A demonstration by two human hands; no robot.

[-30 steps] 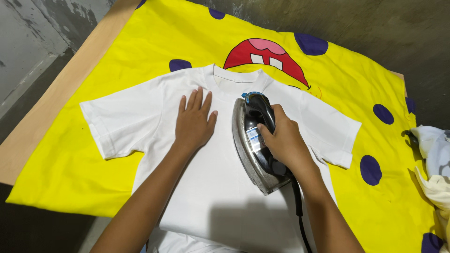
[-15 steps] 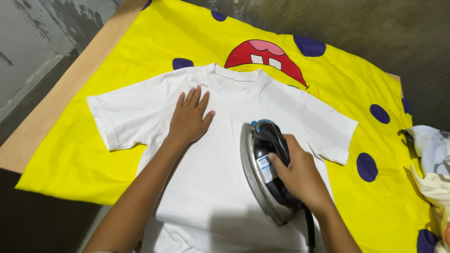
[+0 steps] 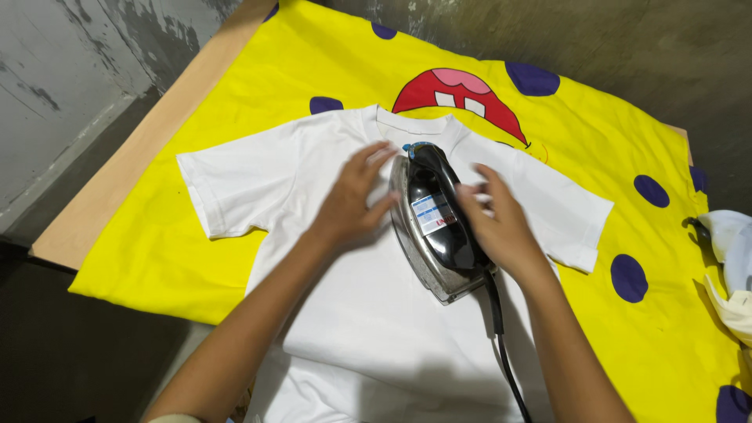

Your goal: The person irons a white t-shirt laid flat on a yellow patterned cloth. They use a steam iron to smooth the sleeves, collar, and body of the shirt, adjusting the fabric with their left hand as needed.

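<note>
Both of my hands flank the iron (image 3: 435, 223), which rests soleplate-down on the chest of the white T-shirt (image 3: 352, 313), its tip just below the collar. My right hand (image 3: 501, 223) is open, fingers spread, lying against the right side of the handle but not closed around it; my left hand (image 3: 352, 200) is also open, fingers lifted slightly over the cloth just left of the iron's tip. The shirt lies front-up on a yellow sheet with purple spots (image 3: 627, 157) covering the table (image 3: 117, 180), sleeves spread flat. The power cord (image 3: 501, 352) trails back toward me. Judged from the smooth fabric, the chest and lower body appear largely pressed; the sleeves and collar area look less certainly done. More garments (image 3: 732, 266) lie at the right edge.
</note>
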